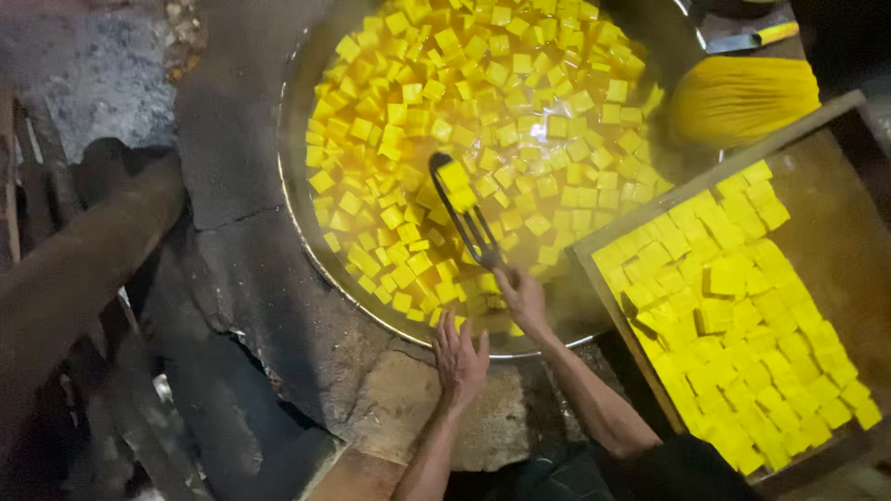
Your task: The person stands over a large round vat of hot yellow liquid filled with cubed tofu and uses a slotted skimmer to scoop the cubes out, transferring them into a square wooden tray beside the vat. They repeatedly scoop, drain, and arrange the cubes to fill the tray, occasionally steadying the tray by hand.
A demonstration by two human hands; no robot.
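Observation:
A big round metal pan (295, 209) holds yellow liquid crowded with several floating yellow cubes (483, 83). My right hand (522, 295) grips the handle of a dark slotted spatula (461, 209), whose blade reaches into the pan with a yellow cube lying on it. My left hand (459, 357) rests flat, fingers spread, on the stone ledge at the pan's near rim and holds nothing.
A wooden tray (817, 176) at the right carries several yellow cubes in rows. A yellow bristle brush (742, 97) lies at the pan's far right edge. Cracked stone (251, 260) surrounds the pan; dark pipes and wood lie at the left.

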